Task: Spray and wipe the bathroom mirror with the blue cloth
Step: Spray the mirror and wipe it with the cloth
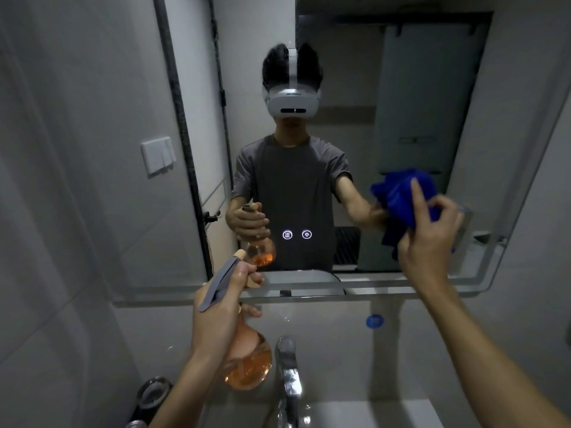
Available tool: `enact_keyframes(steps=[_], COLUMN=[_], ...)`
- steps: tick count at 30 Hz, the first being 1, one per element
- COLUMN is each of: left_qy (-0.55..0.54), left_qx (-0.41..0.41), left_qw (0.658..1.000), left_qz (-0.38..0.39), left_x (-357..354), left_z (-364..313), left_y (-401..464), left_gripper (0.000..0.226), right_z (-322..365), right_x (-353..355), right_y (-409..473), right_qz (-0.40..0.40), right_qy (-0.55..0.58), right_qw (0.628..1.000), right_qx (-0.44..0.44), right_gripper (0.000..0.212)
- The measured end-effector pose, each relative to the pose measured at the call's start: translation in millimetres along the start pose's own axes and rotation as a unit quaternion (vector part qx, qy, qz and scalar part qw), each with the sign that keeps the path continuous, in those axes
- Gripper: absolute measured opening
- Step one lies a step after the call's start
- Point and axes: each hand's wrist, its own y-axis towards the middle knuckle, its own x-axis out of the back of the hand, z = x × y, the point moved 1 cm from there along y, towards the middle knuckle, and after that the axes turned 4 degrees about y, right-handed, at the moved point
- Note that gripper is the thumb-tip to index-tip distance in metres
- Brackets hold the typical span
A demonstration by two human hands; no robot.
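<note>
The right hand (429, 233) presses the bunched cloth (401, 193) to the mirror (401, 88) at its lower right, so wiping looks underway with most glass seemingly left, while the left hand (216, 316) grips the bottle (247, 362) by the sink.

left hand (221, 307) grips the spray bottle (247, 362) of orange liquid by its neck, above the faucet (289, 366). right hand (429, 239) presses the bunched blue cloth (401, 193) against the mirror (355, 88), index finger raised.
</note>
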Motion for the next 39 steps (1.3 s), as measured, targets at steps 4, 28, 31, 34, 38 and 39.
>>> enact_keyframes(steps=[4, 28, 31, 34, 38, 39], left_qy=[0.0, -0.012, 0.001, 0.029, 0.045, 0.043], left_qx=[-0.003, -0.01, -0.012, -0.013, -0.016, -0.02], left_qw=[1.0, 1.0, 1.0, 0.999, 0.999, 0.999], left_qz=[-0.003, 0.003, 0.014, 0.011, 0.006, 0.006], left_x=[0.7, 3.2, 3.1, 5.0, 8.4, 9.0], left_z=[-0.3, -1.9, -2.1, 2.0, 3.5, 2.3], left_y=[0.8, 2.8, 0.8, -2.5, -5.5, -5.9], left_gripper=[0.034, 0.025, 0.021, 0.025, 0.029, 0.029], right_z=[60.4, 58.9, 96.1, 134.0, 160.9, 163.5], right_x=[-6.1, -3.9, -29.9, -56.5, -68.6, -69.3], right_y=[62.9, 50.2, 23.9, -17.5, -52.2, -56.6], right_qz=[-0.027, -0.019, 0.038, 0.12, 0.181, 0.187], right_qy=[-0.001, 0.002, -0.005, -0.012, -0.004, -0.008], right_qw=[0.998, 1.0, 0.996, 0.979, 0.962, 0.96], right_qx=[0.05, -0.009, 0.075, 0.167, 0.203, 0.207], right_gripper=[0.066, 0.077, 0.076, 0.083, 0.083, 0.084])
